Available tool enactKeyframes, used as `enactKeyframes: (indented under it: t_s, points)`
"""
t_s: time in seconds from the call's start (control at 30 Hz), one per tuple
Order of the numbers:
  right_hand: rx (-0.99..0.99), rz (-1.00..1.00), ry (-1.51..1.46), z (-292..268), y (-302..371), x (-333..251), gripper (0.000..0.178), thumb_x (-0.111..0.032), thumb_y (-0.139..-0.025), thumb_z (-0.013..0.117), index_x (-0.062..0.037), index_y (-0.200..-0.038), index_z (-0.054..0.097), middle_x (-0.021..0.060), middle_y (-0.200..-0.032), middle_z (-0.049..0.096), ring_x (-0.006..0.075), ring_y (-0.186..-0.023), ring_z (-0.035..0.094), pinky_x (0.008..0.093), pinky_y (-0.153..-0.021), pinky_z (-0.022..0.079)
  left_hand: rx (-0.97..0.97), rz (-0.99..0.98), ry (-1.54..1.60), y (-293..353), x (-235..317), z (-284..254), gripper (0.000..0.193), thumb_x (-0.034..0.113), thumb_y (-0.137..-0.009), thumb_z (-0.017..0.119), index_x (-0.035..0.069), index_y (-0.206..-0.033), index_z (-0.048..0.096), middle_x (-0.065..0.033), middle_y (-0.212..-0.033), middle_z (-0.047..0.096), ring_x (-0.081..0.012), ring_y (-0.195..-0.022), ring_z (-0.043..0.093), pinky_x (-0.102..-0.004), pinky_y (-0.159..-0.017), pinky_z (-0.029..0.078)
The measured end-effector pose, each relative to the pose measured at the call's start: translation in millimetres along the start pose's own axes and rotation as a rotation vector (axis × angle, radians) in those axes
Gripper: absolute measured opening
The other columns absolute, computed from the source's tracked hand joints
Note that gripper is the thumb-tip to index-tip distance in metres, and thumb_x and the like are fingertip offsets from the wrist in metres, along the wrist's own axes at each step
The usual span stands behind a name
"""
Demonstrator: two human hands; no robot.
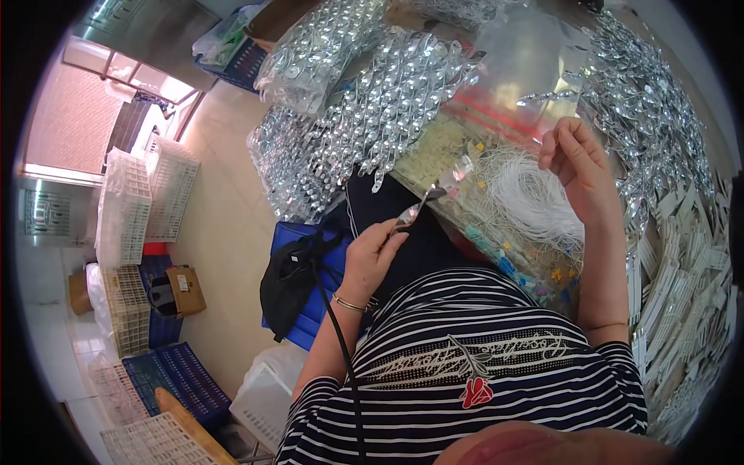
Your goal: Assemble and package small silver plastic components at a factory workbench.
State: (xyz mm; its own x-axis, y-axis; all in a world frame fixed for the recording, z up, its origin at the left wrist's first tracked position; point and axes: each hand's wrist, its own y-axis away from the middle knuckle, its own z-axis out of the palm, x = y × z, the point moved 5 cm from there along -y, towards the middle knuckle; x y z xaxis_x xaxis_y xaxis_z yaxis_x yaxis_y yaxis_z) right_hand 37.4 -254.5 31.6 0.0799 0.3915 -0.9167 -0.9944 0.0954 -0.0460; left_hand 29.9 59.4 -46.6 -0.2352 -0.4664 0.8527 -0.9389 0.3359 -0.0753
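Between the thumb and fingers of my left hand (370,260) is a shiny silver twisted strip (425,203), its far end pointing up over the table edge. My right hand (580,163) is raised above the table, thumb and fingertips pinched together; whatever they hold is too fine to make out. Below it lies a loose coil of white string (531,194) on the cluttered tabletop (434,155). Rows of silver twisted pieces (387,85) drape over the table's left edge. A heap of similar silver pieces (643,101) spreads beyond my right hand.
A clear plastic bag (519,58) lies at the back. Flat white strips (682,271) are piled at the right. To my left, a black bag (285,287) rests on something blue. White baskets (124,205), a blue crate (174,384) and a cardboard box (187,291) stand farther left.
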Motion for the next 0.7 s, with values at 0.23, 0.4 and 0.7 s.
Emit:
enactKeyframes:
  t_s: [0.23, 0.4, 0.7]
  points:
    - [0.073, -0.047, 0.088, -10, -15, -11, 0.016, -0.016, -0.096, 0.045, -0.0057, -0.106, 0.051, 0.0050, -0.093, 0.059, 0.0125, -0.085, 0.058, 0.0261, -0.079, 0.046, 0.296, 0.228, -0.235, -57, 30, -25, 0.023, 0.008, -0.083, 0.062, 0.003, -0.105, 0.063, -0.0108, -0.072, 0.054, -0.0230, -0.064, 0.053, -0.0315, -0.061, 0.043]
    - [0.091, -0.036, 0.124, -17, -11, -9, 0.017, -0.015, -0.096, 0.045, -0.0044, -0.107, 0.052, 0.0058, -0.096, 0.060, 0.0133, -0.087, 0.058, 0.0276, -0.081, 0.047, 0.382, 0.347, -0.448, -108, 40, -42, 0.028, 0.011, -0.085, 0.058, 0.003, -0.112, 0.059, -0.0144, -0.078, 0.057, -0.0297, -0.071, 0.055, -0.0376, -0.065, 0.044]
    - [0.183, 0.027, 0.286, -46, 4, -8, 0.013, -0.015, -0.095, 0.047, -0.0041, -0.099, 0.054, 0.0038, -0.094, 0.060, 0.0112, -0.087, 0.057, 0.0258, -0.081, 0.046, 0.403, 0.380, -0.687, -181, 40, -42, 0.035, 0.006, -0.085, 0.052, 0.002, -0.120, 0.053, -0.0176, -0.093, 0.058, -0.0348, -0.085, 0.055, -0.0418, -0.076, 0.044]
